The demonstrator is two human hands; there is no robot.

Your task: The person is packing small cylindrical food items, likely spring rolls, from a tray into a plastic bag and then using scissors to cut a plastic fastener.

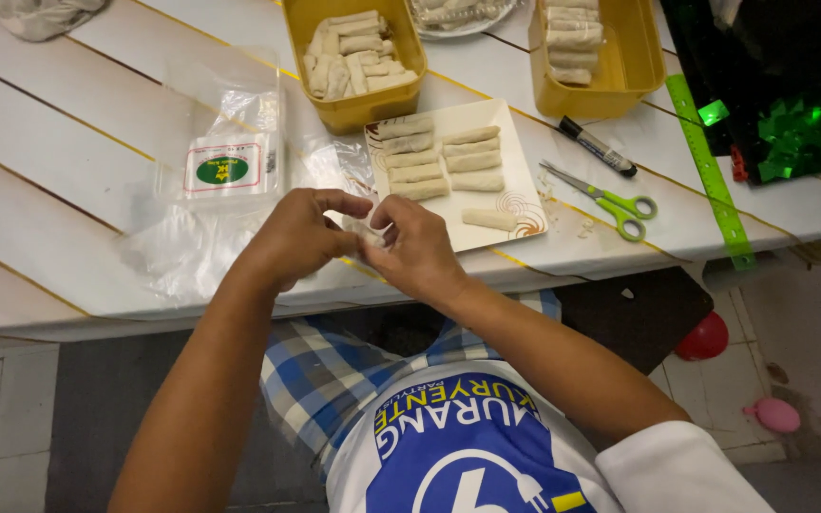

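Two hands are meeting at the centre of the frame over the near edge of a white plank table [59, 161]: the left hand [301, 237] and the right hand [415, 249] are curling toward each other, fingertips pinching a small pale roll [365, 228] between them, mostly hidden by the fingers. Just left of the hands a clear, crinkled plastic wrapper pack [230, 142] is lying flat, bearing a square white label with a red border and a green oval at its middle. Right behind the hands, a white rectangular plate [515, 171] is holding slim, pale, matte spring rolls [472, 161] in two neat columns, with one lying apart near its lower edge. At the upper centre, a deep mustard-yellow plastic tub [353, 112] is sitting piled with more rolls, and a second yellow tub [634, 66] is standing at the upper right. Right of the plate, a black marker [599, 147], green-handled scissors [610, 201] and a long green ruler [710, 171] are resting on the planks.
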